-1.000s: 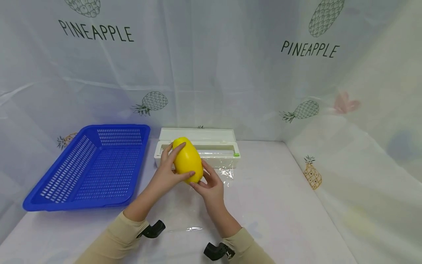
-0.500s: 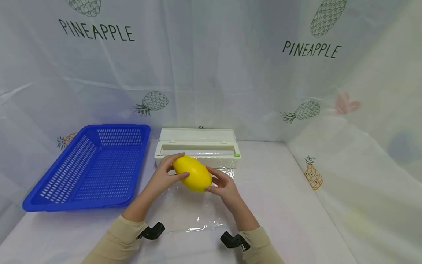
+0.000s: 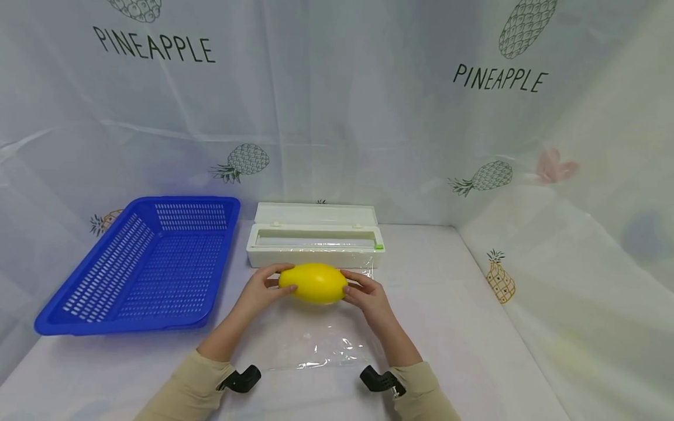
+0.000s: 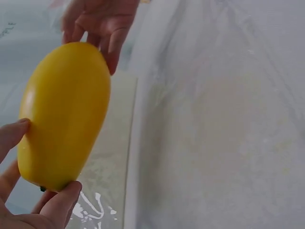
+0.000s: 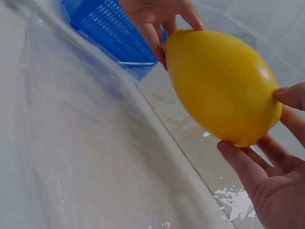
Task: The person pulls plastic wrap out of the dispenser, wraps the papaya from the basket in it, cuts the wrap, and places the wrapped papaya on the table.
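A smooth yellow papaya [image 3: 314, 283] lies sideways between my two hands, over a sheet of clear cling film [image 3: 310, 345]. My left hand [image 3: 261, 287] grips its narrower end, where a small dark stem spot shows in the left wrist view. At the rounder end, my right hand [image 3: 368, 292] holds it with thumb and fingertips; the right wrist view shows those fingers [image 5: 243, 167] around that end. Just behind the fruit stands a white cling film dispenser [image 3: 316, 258], lid raised, with the film roll [image 3: 316, 241] inside and film drawn out over its front.
To the left sits a blue perforated plastic basket [image 3: 216, 280] with nothing in it. A pale cloth covers the table [image 3: 447, 339], and a pineapple-print curtain [image 3: 363, 117] hangs behind. The dispenser has a small green slider [image 3: 378, 247] at its right end.
The papaya has turned from nearly upright to level and come lower, towards me. My right hand has swung out to the right, and both hands have kept their hold.
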The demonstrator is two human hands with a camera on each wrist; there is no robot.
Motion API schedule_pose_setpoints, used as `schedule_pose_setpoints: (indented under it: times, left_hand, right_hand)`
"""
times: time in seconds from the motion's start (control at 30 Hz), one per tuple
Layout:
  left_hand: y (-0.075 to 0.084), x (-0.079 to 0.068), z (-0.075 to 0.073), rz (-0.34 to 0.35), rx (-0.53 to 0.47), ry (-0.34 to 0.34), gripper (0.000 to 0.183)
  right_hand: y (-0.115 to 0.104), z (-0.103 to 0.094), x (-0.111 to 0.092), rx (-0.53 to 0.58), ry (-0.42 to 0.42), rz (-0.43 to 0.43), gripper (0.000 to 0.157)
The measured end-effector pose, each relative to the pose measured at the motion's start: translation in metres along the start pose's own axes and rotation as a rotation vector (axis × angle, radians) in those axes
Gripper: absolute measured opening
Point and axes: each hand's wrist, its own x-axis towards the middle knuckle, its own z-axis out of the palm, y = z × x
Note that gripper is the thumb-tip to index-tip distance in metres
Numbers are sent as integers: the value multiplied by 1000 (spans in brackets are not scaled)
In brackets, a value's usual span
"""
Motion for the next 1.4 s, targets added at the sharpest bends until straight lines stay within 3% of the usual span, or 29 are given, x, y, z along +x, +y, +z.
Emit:
schedule_pose_setpoints:
  times: [0.13, 0.33, 0.53, 1.03, 1.4]
  left_hand:
    - [-7, 1, 5, -32, 12, -12, 51]
    - [-14, 5, 10, -79, 123, -35, 54]
    - [-18, 8, 12, -102, 182, -41, 54]
    - [-28, 9, 16, -110, 204, -26, 56]
    - [-25, 7, 17, -114, 181, -31, 55]
  right_hand:
    - [3, -4, 4, -110, -26, 20, 42]
    - [8, -10, 10, -250, -71, 30, 45]
    - [13, -11, 14, -264, -79, 42, 45]
    - [14, -15, 21, -281, -128, 119, 46]
    - [13, -19, 20, -380, -130, 91, 44]
